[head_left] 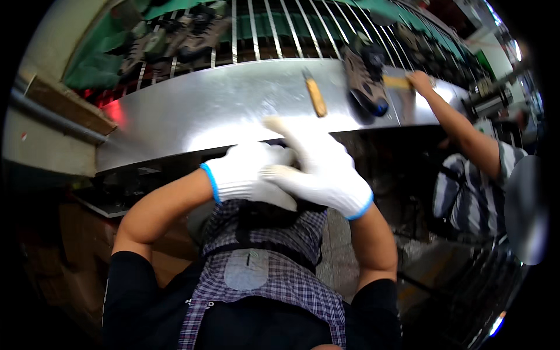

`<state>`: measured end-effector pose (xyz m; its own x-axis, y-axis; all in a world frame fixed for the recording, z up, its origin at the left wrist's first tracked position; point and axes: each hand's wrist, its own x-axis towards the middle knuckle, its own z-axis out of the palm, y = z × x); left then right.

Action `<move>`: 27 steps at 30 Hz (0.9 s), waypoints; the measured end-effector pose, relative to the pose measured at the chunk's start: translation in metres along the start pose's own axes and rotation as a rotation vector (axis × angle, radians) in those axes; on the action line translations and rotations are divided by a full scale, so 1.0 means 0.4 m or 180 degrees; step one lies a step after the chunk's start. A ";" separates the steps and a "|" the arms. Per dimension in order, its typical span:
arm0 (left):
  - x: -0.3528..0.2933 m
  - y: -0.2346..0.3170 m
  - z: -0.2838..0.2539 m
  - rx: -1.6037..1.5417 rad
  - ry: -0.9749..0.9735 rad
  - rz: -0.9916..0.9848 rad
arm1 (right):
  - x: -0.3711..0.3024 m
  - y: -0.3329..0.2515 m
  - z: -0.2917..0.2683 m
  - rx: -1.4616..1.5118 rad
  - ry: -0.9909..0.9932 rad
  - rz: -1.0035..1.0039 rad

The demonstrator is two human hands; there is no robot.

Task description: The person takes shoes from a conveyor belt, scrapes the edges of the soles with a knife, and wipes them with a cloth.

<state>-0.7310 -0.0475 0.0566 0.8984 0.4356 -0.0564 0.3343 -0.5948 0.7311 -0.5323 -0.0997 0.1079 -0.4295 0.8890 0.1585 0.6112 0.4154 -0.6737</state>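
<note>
Both my hands wear white knitted gloves with blue cuffs and meet in front of the bench edge, above my lap. My left hand [248, 175] is curled, its fingers partly covered by the right. A dark thing [268, 216] lies under it, mostly hidden, and I cannot make out its kind. My right hand [324, 169] is slightly blurred, thumb and fingers spread, touching or just over the left. Beyond them on the metal bench [198, 105] lies a tool with a wooden handle [315, 97] and a thin metal tip. A brown and black shoe [366, 79] rests right of it.
A rack of metal bars [272, 29] runs behind the bench, with several shoes [201, 32] on it. At the right, a co-worker's hand [420, 82] rests by a yellow strip [396, 82]. A wall and pipe [58, 116] border the left end.
</note>
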 end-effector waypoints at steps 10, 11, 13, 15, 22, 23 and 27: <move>-0.228 -0.162 0.049 -0.1045 0.1156 -0.0779 | -0.431 0.450 0.279 0.2431 0.0267 0.2138; -0.238 -0.177 0.064 -0.1213 0.1310 -0.0838 | -0.453 0.429 0.322 0.2558 0.0587 0.1858; -0.230 -0.207 0.092 -0.1798 0.1685 -0.0806 | -0.436 0.368 0.303 0.2423 0.0664 0.1194; -0.188 -0.253 0.090 -0.2640 0.1899 -0.0586 | -0.388 0.222 0.183 0.2466 0.0243 0.0684; 0.170 -0.170 0.049 -0.2894 0.1305 -0.0557 | -0.198 0.044 0.171 0.0946 -0.0088 0.0588; 0.145 -0.189 0.079 -0.2007 0.1910 -0.0320 | -0.191 0.055 0.178 0.0951 0.0046 0.0514; -0.125 -0.064 0.157 -0.0325 0.2286 0.0594 | -0.211 0.093 0.209 0.0758 0.0457 -0.0049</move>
<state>-0.7666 -0.0963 -0.0020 0.5188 0.6883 0.5070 0.1350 -0.6516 0.7465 -0.5290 -0.1757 0.0091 -0.3286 0.9082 0.2594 0.4245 0.3873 -0.8184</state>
